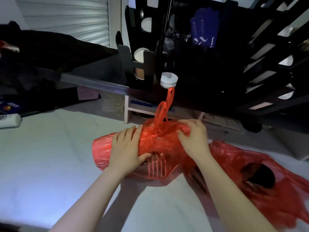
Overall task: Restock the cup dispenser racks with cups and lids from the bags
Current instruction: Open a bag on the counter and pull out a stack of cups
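A tied red plastic bag (103, 148) lies on its side on the white surface (50, 164), with dark ribbed cups showing through it. My left hand (125, 148) wraps around the bag's middle. My right hand (194, 133) pinches the crumpled plastic near the knot, whose handles (164, 108) stick upward. A second red bag (250, 178) lies open to the right with a black lid (262, 177) inside. The black dispenser rack (143, 67) stands behind, holding white-lined cups (139, 55) and a white lid stack (168, 79).
More black slotted racks (267, 56) rise at the back right. A blue package (204, 29) hangs in the dark shelf. A white cubby shelf (133, 108) sits behind the bags. Dark items and a white object (8, 121) lie at the left edge.
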Available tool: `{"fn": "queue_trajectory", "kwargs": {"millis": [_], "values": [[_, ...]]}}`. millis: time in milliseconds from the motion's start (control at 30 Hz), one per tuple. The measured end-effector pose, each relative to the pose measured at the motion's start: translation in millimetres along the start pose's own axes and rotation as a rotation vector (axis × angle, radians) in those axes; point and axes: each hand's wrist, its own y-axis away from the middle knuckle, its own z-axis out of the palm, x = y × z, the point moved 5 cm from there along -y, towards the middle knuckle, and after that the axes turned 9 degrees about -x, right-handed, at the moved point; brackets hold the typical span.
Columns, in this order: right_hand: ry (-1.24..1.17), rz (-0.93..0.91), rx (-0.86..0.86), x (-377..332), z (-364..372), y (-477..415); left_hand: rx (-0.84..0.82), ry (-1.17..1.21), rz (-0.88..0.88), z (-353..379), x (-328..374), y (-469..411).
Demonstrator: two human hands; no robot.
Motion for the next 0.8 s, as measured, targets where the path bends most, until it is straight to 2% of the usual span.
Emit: {"fn": "queue_trajectory", "kwargs": {"millis": [100, 167, 333, 533, 600, 700, 800], "values": [[0.190, -0.045, -0.235, -10, 28, -3, -0.096, 0.169, 0.007, 0, -10, -2], [0.220, -0.056, -0.266, -14, 38, -3, -0.063, 0.339, -0.032, -3, -16, -5], [0.182, -0.142, -0.114, -20, 30, -3, 0.156, 0.613, -0.107, -17, -17, -9], [0.136, -0.164, 0.007, -17, 25, 0, 0.159, 0.758, -0.168, -18, -28, -14], [0.074, -0.078, 0.113, -10, 16, 0, 0.212, 0.846, -0.251, -22, -42, -12], [-0.036, 0.156, 0.313, 20, -19, -4, 0.328, 0.986, -0.364, -34, -71, -2], [-0.012, 0.232, 0.223, 38, -33, -10, 0.306, 1.037, -0.316, -43, -74, 2]]}}
